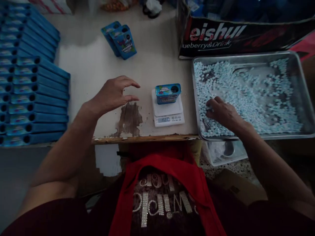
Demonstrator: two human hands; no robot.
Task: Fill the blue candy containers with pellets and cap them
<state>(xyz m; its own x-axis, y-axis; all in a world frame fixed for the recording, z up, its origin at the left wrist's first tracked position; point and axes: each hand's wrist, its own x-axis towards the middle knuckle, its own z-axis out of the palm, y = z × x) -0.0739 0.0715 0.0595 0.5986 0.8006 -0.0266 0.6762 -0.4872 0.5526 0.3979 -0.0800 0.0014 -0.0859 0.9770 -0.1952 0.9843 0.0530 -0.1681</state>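
Note:
My left hand (115, 91) hovers over the table, thumb and fingers apart and curved, with nothing between them. To its right a small blue tin (168, 93) labelled "Caramelo Macizo" sits on a white digital scale (168, 111), whose display seems to read 150.7. My right hand (225, 113) reaches into a metal tray (270, 54), fingers curled together among small pale blue-and-white candies (246, 95). Whatever its fingertips hold is hidden. Two blue packs (121, 41) with the same lettering stand farther back, beyond my left hand.
Stacked blue boxes (36, 95) fill the table's left side. A black cardboard box (221, 39) holding blue items stands behind the tray. The worn wooden table edge (147, 139) runs close to my red apron (157, 160). A white plastic basket (223, 157) is below the tray.

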